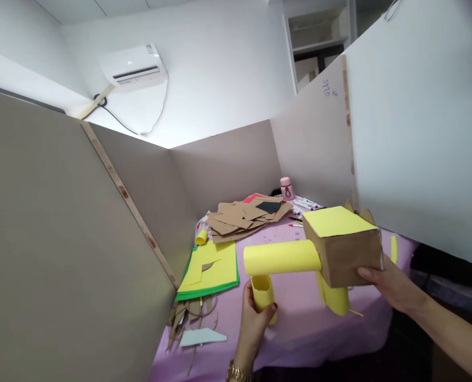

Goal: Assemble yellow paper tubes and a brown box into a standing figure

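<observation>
My right hand [379, 281] grips a brown cardboard box [351, 257] by its lower right side, above the table. Yellow paper [337, 220] covers the top of this box. A long yellow paper tube [281, 257] sticks out leftward from it, and a second yellow tube [334, 298] hangs beneath. Fingers and thumb of my left hand [255, 310] wrap round a short yellow paper tube [263, 293], held upright with its open end up. That short tube stands just below the free end of the long one; whether the two touch I cannot tell.
Yellow and green sheets [220, 265] lie at the left, with cardboard scraps [180, 321] and a pale offcut [202, 336] nearer me. Behind are stacked cardboard pieces [236, 217], a pink bottle [286, 188] and several markers [305, 203]. Grey partitions [228, 164] enclose the purple-covered table [295, 339].
</observation>
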The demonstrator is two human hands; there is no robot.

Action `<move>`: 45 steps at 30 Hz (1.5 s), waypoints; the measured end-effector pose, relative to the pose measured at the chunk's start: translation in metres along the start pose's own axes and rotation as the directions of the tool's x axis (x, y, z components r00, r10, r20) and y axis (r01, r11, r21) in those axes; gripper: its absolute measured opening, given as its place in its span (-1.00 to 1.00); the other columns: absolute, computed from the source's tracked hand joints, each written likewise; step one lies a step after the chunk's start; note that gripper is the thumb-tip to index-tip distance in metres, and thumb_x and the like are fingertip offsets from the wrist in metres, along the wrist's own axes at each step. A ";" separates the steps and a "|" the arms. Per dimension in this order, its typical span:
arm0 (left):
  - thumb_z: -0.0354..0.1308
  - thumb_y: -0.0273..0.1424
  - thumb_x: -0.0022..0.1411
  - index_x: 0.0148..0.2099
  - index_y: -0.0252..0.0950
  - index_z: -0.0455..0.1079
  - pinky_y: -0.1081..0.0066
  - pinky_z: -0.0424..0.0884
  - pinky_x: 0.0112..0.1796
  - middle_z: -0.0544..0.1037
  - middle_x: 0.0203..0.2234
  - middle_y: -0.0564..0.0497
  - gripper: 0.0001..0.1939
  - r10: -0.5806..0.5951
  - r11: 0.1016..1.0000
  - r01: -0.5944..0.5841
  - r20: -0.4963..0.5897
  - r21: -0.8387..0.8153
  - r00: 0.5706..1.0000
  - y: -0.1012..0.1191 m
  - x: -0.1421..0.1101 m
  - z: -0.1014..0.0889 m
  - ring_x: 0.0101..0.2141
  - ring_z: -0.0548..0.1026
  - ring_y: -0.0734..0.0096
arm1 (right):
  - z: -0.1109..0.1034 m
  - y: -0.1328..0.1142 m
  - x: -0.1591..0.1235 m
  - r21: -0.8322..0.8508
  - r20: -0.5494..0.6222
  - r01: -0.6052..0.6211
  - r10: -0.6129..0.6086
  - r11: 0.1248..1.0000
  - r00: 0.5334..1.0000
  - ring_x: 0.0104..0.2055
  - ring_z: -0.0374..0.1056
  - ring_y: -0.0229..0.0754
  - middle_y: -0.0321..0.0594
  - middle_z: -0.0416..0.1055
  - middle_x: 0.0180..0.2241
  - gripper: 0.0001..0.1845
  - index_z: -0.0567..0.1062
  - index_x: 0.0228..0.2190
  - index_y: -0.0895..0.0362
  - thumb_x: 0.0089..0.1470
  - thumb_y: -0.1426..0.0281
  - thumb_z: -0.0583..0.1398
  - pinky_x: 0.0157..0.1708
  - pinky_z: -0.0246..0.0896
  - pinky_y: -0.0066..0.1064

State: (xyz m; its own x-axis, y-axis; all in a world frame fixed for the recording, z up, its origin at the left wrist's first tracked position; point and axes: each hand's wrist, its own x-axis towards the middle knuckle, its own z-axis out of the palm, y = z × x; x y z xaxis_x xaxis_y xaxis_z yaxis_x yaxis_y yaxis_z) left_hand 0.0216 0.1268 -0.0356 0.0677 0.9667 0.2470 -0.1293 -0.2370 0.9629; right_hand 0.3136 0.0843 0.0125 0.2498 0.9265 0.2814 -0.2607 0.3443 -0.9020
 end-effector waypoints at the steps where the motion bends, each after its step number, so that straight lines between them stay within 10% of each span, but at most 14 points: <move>1: 0.31 -0.35 -0.15 0.14 -0.27 0.09 0.32 0.34 -0.13 0.40 -0.02 -0.16 -0.21 0.000 1.000 0.000 -0.005 0.000 1.000 -0.002 -0.001 0.000 -0.11 0.39 0.22 | 0.000 0.004 0.001 -0.018 0.007 0.009 -0.009 1.000 1.000 -0.12 0.40 0.09 -0.20 0.53 -0.17 -0.27 0.39 -0.04 -0.03 -0.32 0.25 0.44 -0.27 0.42 -0.25; 13: 0.36 -0.13 -0.16 0.34 -0.18 -0.30 0.18 0.12 0.14 0.02 0.28 -0.27 0.17 0.094 0.995 -0.092 -0.046 0.025 0.995 -0.008 -0.006 -0.006 0.22 0.11 0.05 | 0.001 0.017 0.013 -0.050 0.024 -0.012 0.013 0.999 1.000 -0.04 0.35 0.15 -0.17 0.50 -0.14 -0.20 0.38 -0.07 0.00 -0.43 0.19 0.46 -0.10 0.37 -0.09; 22: 0.01 -0.05 0.21 0.36 -0.15 -0.34 0.19 -0.13 0.24 -0.21 0.36 -0.12 -0.16 0.133 0.961 -0.130 0.006 0.245 0.991 0.025 -0.023 -0.021 0.31 -0.16 0.19 | 0.016 0.012 0.019 0.020 0.143 -0.022 0.019 1.000 0.990 -0.07 0.40 0.10 -0.15 0.51 -0.13 -0.29 0.40 -0.12 0.01 -0.38 0.24 0.46 -0.21 0.41 -0.20; 45: 0.08 -0.16 0.18 0.26 -0.35 0.03 0.12 0.02 0.22 0.15 0.25 -0.28 -0.31 0.156 0.840 -0.091 -0.079 0.534 0.985 0.019 -0.026 -0.024 0.28 0.00 0.05 | 0.015 0.014 0.027 0.021 0.208 0.007 -0.011 1.000 0.978 -0.04 0.38 0.05 -0.22 0.53 -0.20 -0.24 0.40 -0.06 0.00 -0.38 0.27 0.47 -0.10 0.36 -0.18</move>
State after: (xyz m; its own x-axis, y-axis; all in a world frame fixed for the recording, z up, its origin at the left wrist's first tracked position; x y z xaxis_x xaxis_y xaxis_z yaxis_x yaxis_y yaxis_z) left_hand -0.0068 0.0998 -0.0261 -0.0313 0.9224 0.3850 0.4138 -0.3386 0.8450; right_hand 0.3031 0.1169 0.0119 0.0535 0.9340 0.3531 -0.2789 0.3536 -0.8929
